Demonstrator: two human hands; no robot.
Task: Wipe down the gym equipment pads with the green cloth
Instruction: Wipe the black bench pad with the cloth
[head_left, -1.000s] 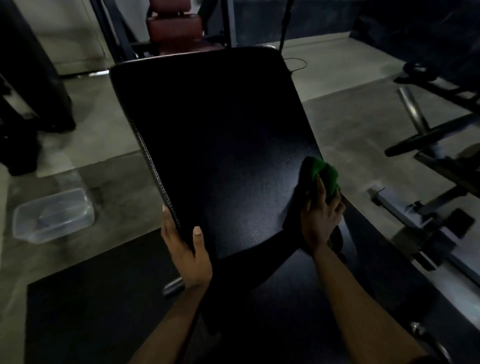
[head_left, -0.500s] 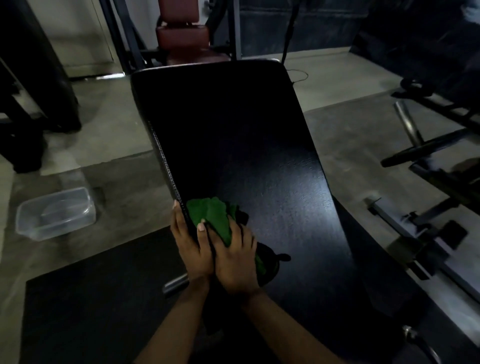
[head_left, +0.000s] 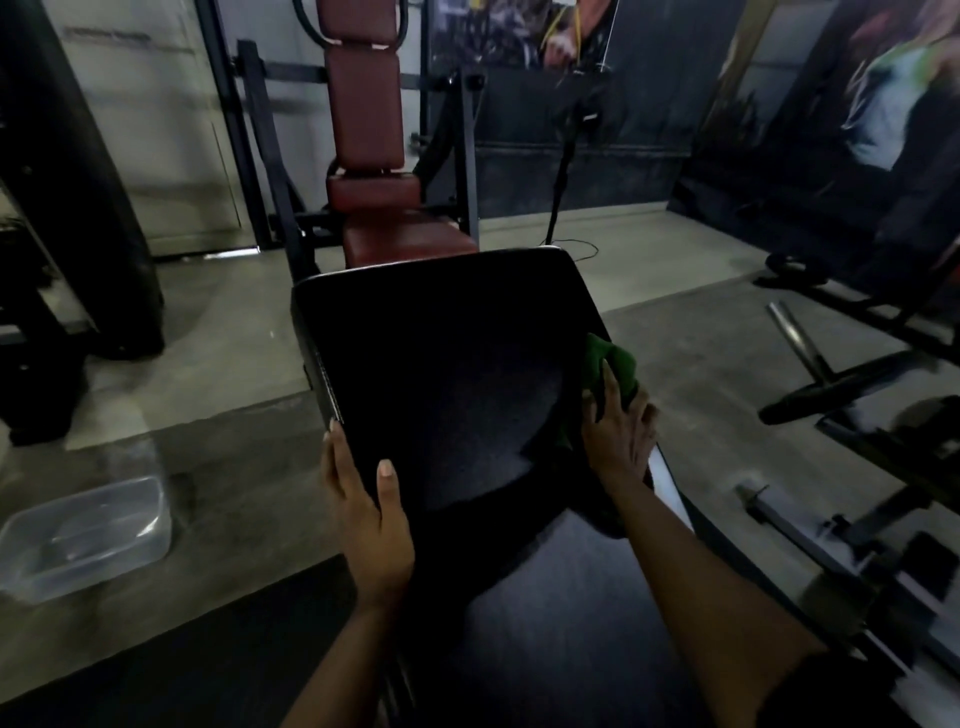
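A black padded backrest (head_left: 447, 364) slopes up and away from me in the middle of the head view. My left hand (head_left: 369, 514) grips its lower left edge, thumb on top of the pad. My right hand (head_left: 621, 431) presses a bunched green cloth (head_left: 615, 366) against the pad's right edge. Most of the cloth shows above my fingers. The black seat pad (head_left: 561, 613) lies below the backrest, between my forearms.
A clear plastic tub (head_left: 83, 535) sits on the concrete floor at the left. A dark red padded bench (head_left: 374, 171) stands behind the backrest. Metal bars and machine frames (head_left: 852, 467) crowd the right side. A black floor mat (head_left: 171, 654) lies under the bench.
My right hand has swept the green cloth from the pad's lower left, beside my left hand, across to its right edge. The view has tilted up, showing more of the room.
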